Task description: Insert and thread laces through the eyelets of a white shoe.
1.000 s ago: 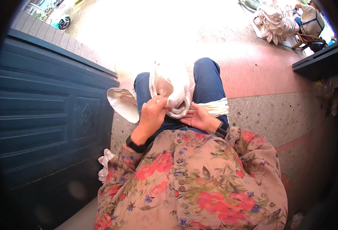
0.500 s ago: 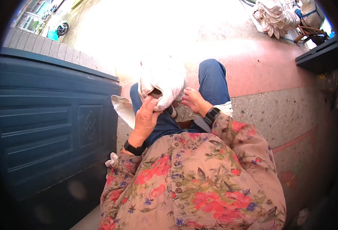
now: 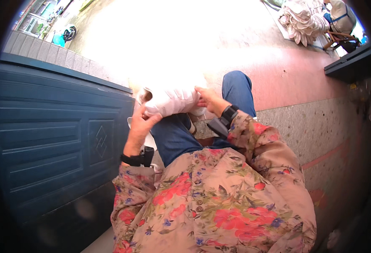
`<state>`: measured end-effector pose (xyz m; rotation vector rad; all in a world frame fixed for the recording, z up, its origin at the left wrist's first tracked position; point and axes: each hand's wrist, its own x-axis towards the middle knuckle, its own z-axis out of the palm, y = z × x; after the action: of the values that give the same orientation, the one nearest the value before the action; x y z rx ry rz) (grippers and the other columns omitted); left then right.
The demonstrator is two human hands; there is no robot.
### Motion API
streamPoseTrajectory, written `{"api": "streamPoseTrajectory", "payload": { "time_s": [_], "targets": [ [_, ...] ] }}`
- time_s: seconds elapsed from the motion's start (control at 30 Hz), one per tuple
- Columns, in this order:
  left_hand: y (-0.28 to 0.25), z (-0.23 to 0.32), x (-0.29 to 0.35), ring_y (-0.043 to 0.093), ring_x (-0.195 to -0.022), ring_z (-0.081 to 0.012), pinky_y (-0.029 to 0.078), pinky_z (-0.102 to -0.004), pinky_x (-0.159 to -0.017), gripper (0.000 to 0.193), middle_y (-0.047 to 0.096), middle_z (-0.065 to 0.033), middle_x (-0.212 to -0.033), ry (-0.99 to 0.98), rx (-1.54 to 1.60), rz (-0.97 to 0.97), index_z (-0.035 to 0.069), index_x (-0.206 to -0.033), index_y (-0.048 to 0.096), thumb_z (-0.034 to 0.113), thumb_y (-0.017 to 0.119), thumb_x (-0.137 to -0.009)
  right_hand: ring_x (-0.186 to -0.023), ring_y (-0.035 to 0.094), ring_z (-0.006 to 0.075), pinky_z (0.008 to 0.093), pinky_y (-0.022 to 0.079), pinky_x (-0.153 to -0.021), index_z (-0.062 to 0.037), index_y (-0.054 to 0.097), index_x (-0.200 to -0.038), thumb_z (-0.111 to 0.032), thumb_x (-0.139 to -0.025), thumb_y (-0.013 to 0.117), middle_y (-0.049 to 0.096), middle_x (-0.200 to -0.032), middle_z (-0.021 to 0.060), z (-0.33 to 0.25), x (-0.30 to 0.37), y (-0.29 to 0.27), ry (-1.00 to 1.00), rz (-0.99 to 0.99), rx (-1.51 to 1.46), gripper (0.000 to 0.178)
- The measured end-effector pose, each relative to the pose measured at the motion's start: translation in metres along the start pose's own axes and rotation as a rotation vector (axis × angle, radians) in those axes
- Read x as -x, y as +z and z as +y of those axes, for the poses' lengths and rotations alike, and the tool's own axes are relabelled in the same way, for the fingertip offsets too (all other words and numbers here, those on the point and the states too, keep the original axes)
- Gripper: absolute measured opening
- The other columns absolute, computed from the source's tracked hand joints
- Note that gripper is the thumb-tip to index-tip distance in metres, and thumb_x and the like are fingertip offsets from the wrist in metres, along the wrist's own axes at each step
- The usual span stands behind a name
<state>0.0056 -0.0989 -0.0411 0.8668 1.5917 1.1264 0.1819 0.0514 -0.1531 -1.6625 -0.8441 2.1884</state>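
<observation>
Two hands, bare, well apart, one white cloth point(image 3: 172, 102) stretched between them, above the left thigh. Left hand point(image 3: 142, 123) pinching the cloth's left end, thumb on the near side, just below one dark opening. Right hand point(image 3: 210, 100) with fingers touching the other end; firmness of grip, cannot tell. Two black wristbands point(image 3: 131, 160), one per wrist. Below and between the hands, two legs in blue jeans point(image 3: 175, 137); nearer the body, one floral shirt point(image 3: 219, 189). Beyond the right hand, pink floor point(image 3: 278, 78), then speckled grey floor point(image 3: 295, 126) nearer in. Left of the left hand, one dark blue panelled door point(image 3: 42, 130). Far off, up and right of the right hand, one heap of pale cloth point(image 3: 301, 23) beside one brown chair point(image 3: 333, 41). Ahead of both hands, glaring ground, details lost.
</observation>
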Motion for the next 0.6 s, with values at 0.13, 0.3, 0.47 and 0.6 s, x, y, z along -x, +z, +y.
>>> {"api": "streamPoseTrajectory", "payload": {
  "time_s": [0.13,0.3,0.47,0.6],
  "targets": [
    [-0.031,0.022,-0.018,0.057,-0.065,-0.0095,0.035,-0.0183,-0.053,0.031,0.061,-0.0043,-0.084,0.002,0.029,0.002,0.003,-0.103,0.053,0.019,0.063,-0.078,-0.077,0.055,0.0202,0.0308,0.049,-0.069,0.0004,0.051,-0.098,-0.032,-0.079,0.06,0.053,-0.09,0.0117,-0.057,0.006,-0.001,-0.125,-0.333,0.12,0.039],
    [-0.04,0.024,-0.029,0.057,-0.063,-0.0093,0.034,-0.0171,-0.048,0.033,0.06,-0.0042,-0.082,-0.006,0.123,0.009,0.002,-0.103,0.052,0.02,0.065,-0.077,-0.077,0.059,0.025,0.0325,0.053,-0.059,-0.0005,0.052,-0.099,-0.019,-0.083,0.054,0.058,-0.088,0.0143,-0.055,-0.003,0.018,-0.083,-0.12,-0.128,0.025],
    [-0.022,0.026,-0.031,0.057,-0.058,-0.0099,0.036,-0.0181,-0.047,0.034,0.058,-0.0035,-0.078,0.035,0.093,0.054,0.0,-0.098,0.052,0.02,0.067,-0.075,-0.066,0.056,0.021,0.0294,0.053,-0.052,-0.0046,0.052,-0.097,-0.021,-0.075,0.067,0.054,-0.078,0.0088,-0.018,-0.024,0.004,-0.012,0.029,-0.379,0.032],
    [-0.037,0.027,-0.037,0.057,-0.057,-0.0104,0.034,-0.0183,-0.046,0.035,0.058,-0.0037,-0.077,-0.048,0.039,0.027,0.002,-0.097,0.052,0.024,0.068,-0.074,-0.053,0.043,0.011,0.0195,0.041,-0.042,-0.0116,0.052,-0.083,-0.026,-0.074,0.069,0.044,-0.064,-0.001,-0.027,-0.029,0.002,0.085,-0.124,-0.253,0.024]
  ]
}}
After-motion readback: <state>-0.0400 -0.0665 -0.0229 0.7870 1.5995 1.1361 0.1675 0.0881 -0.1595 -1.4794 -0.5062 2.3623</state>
